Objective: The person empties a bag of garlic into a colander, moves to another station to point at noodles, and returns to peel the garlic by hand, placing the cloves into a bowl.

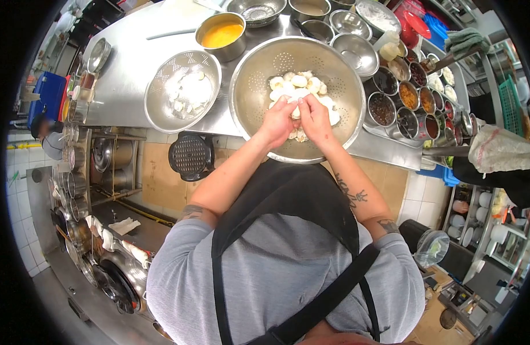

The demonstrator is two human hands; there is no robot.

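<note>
A large steel colander (245,115) sits at the counter's front edge, right before me. Inside it lies a heap of white, rounded pieces (299,81) that look like button mushrooms. My left hand (279,119) and my right hand (314,118) meet over the heap, fingers closed together around one white mushroom-like piece (296,112). Most of that piece is hidden by the fingers. Left of the big colander stands a smaller perforated bowl (155,106) with white pieces (190,95) in it, washed out by glare.
Behind the bowls stands a pot of orange-yellow liquid (223,35). Steel bowls (354,54) crowd the back right, beside several tins of sauces and toppings (408,95). A black slatted stool or bin (190,156) stands below the counter edge. At far left another person (48,138) is visible.
</note>
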